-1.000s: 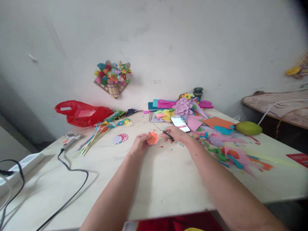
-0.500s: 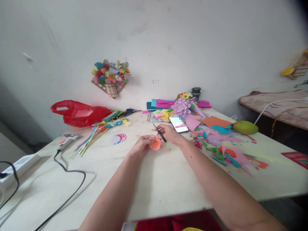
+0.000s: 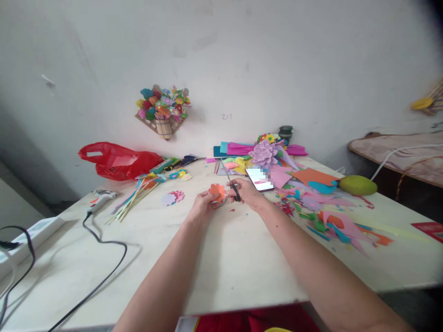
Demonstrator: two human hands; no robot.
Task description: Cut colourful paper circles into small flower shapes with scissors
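Paper-craft work on a pale table (image 3: 249, 276). Nearest, well to the left of the phone (image 3: 256, 177), lies a white power strip (image 3: 31, 240); to the phone's right and nearer, a spread of coloured scraps (image 3: 328, 221). The orange flower cutout (image 3: 217, 192) is left of the phone and slightly nearer, pinched in the fingers of the left hand (image 3: 205, 205). The right hand (image 3: 244, 191), just in front of the phone, is closed around the scissors (image 3: 237, 196), blades directed away from the person. The hands are close but separate; whether the right fingertips touch the cutout cannot be told. Farther left of the phone lie scalloped cutouts (image 3: 169, 199), a glue gun (image 3: 102, 203) and thin sticks (image 3: 126, 203). Right of it rests a green fruit (image 3: 357, 185). Beyond, to its left, is a red plastic bag (image 3: 124, 163); directly behind it, a purple flower (image 3: 263, 153).
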